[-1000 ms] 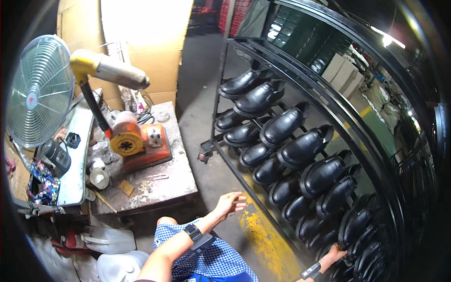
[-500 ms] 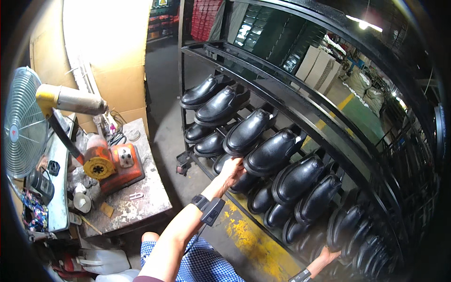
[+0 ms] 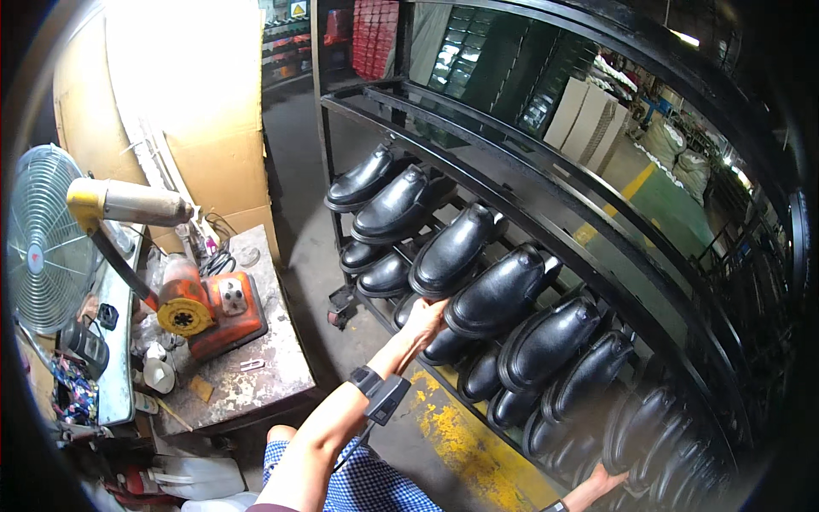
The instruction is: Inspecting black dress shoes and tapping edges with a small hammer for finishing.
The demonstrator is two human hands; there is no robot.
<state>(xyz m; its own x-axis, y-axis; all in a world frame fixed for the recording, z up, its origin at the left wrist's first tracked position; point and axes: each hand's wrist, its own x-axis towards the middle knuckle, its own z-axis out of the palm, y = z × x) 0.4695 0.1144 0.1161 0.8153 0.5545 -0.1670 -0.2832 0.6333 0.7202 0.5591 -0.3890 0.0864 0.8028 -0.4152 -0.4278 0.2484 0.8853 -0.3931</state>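
Black slip-on leather shoes [image 3: 490, 290] stand in a slanting row on a black metal rack [image 3: 461, 154], toes towards me, with a second row lower down. My left hand [image 3: 424, 322] reaches in under the overhanging toes of two middle shoes. Its fingers look bent, but the toes hide their tips and what they grip. Farther right and nearer me, my right hand [image 3: 600, 486] is closed beneath the toe of another black shoe [image 3: 634, 427]. What lies inside that hand is also hidden.
On my left a worn table [image 3: 286, 371] bears an orange machine [image 3: 230, 311] with a yellow-ended arm. A wire-caged fan [image 3: 43, 243] stands beyond it. The rack has a caster [image 3: 341, 309] near the floor. Worn yellow paint [image 3: 456, 435] marks the floor below.
The view has tilted slightly, so rack, table and fan sit a little lower in it. Both hands stay beneath the same shoes.
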